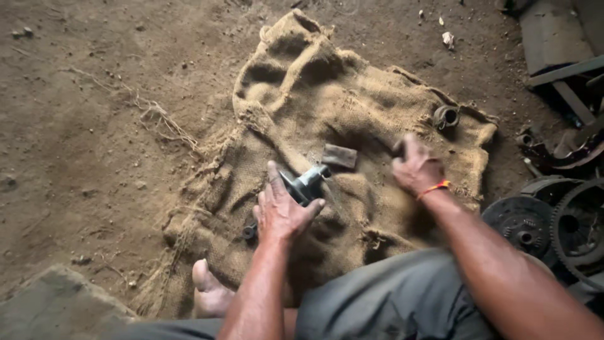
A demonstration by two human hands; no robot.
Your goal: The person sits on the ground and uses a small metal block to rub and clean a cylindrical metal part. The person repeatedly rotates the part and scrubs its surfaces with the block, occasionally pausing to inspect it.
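Both hands are at work over a burlap sack (352,113) spread on the dirt floor (94,126). The left hand (280,211) is closed around a grey metal part (306,184), with the thumb laid along its near side and the fingers wrapped beneath. The right hand (416,169) is blurred; it appears clenched around a small dark object, but what is gripped cannot be told.

For the step in hand, the metal part should be kept firmly seated in the left palm, held low above the sack so that anything loosened is caught by the cloth and not lost in the dirt. The left fingers should be kept clear of the part's far end, which points toward the right hand. The grip is best steadied against the knee or the sack.

The metal part sits near the middle of the sack, in the left hand. It is grey, stubby and roughly cylindrical, with a narrower neck at its far right end and a broader body toward the palm. Its surface looks dull and grimy. A flat dark rectangular piece (340,156) lies on the sack just beyond it, and a short metal ring-shaped piece (445,117) rests near the sack's far right edge. Toothed wheels (553,226) lie at the right, off the sack.
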